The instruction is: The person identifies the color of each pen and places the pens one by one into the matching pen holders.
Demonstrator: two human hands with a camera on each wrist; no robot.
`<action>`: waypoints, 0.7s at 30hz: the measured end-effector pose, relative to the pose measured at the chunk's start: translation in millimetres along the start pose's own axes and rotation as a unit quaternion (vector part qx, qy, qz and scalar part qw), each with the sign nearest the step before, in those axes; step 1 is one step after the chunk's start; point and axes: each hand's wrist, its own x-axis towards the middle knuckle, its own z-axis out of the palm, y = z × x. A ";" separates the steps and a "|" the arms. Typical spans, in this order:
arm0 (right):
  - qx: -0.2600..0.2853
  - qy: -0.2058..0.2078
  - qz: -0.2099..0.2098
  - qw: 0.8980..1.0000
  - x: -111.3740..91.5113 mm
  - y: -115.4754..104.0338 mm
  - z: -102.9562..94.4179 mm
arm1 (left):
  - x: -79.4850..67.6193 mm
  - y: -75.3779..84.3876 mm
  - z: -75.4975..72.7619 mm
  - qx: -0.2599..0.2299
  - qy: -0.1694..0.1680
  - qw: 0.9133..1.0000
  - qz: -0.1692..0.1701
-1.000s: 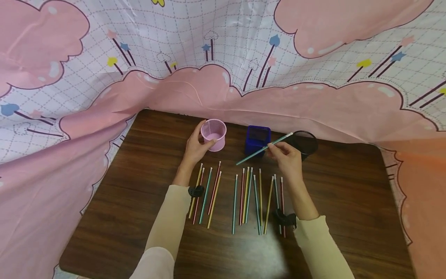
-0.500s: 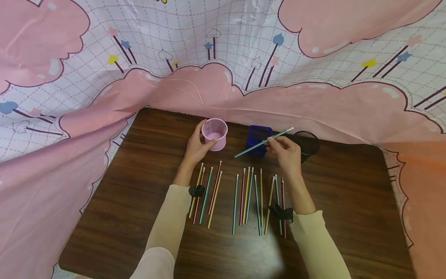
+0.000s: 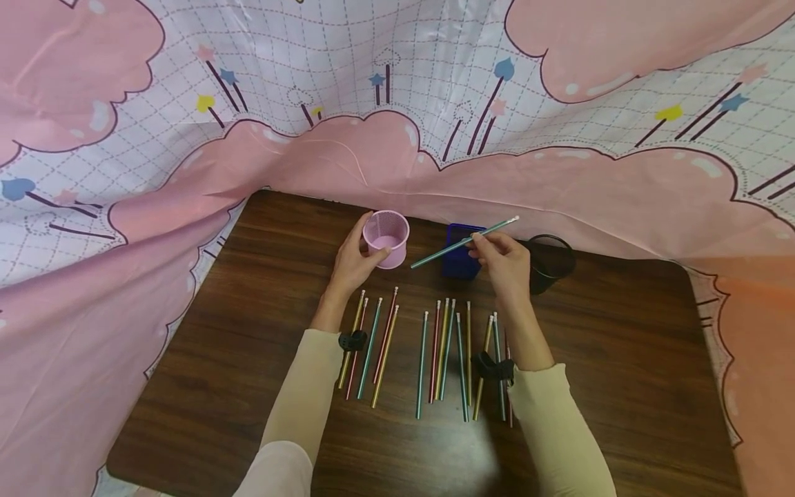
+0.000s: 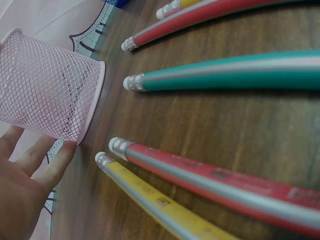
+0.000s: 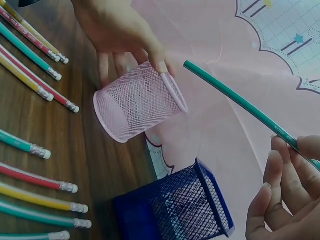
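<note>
A green pencil (image 5: 235, 98) is hanging slantwise above the blue box (image 3: 461, 267), its eraser end up and its plain end pointing toward the pink cup (image 3: 397, 257). The right hand (image 3: 506, 266) is pinching it between thumb and fingers. It is looking light, stiff and rather slick to me, hardly fragile; the middle of the shaft is seeming the best place to hold.

The pink cup is standing left of the blue box, showing no pencils inside. The left hand (image 3: 352, 264) is gripping it from the side away from the box, thumb in front; the thin mesh is probably giving slightly under a squeeze. I cannot tell what the blue box is holding, nor the black cup (image 3: 549, 268) to its right. In front of the box, more pencils (image 3: 422, 366) are lying on the bench (image 3: 217, 331).
</note>
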 end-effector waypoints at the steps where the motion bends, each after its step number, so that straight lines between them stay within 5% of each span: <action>1: -0.005 -0.001 -0.002 1.000 1.6 0.1 1.6 | -0.2 -0.9 0.0 -0.003 0.000 1.000 0.002; 21: 0.021 -0.011 0.003 1.000 23.6 -3.1 21.0 | 0.6 -3.4 0.3 -0.030 -0.004 1.000 -0.007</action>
